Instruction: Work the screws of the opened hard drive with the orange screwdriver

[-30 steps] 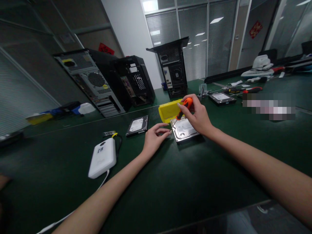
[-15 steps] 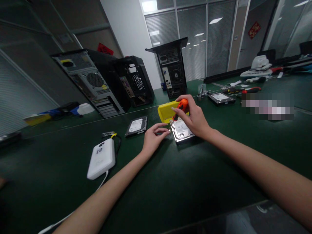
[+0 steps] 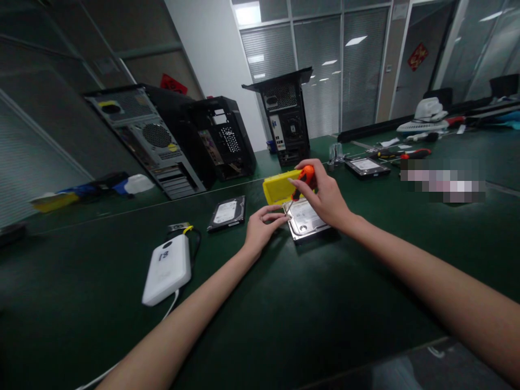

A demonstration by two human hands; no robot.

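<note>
My right hand [image 3: 327, 195] is closed around the orange and black handle of a screwdriver [image 3: 307, 174], held tilted with its shaft pointing down. The tip meets the upper left part of a silver hard drive [image 3: 306, 223] lying flat on the green table. My left hand [image 3: 262, 227] reaches to the drive's left edge, fingers bent and thumb close to the screwdriver tip. Whatever those fingertips pinch, if anything, is too small to make out. Just behind the drive stands a yellow case [image 3: 280, 187], partly covered by my right hand.
Left of my hands lie a second hard drive [image 3: 227, 212] and a white power bank [image 3: 168, 271] with a cable. Computer towers [image 3: 162, 141] stand at the back. Another hard drive [image 3: 366, 166] and pliers [image 3: 410, 154] lie to the right on the green table [image 3: 264, 314].
My left hand has moved slightly right, closer to the drive and the screwdriver tip. The right hand keeps its grip on the screwdriver. The view has shifted a little.
</note>
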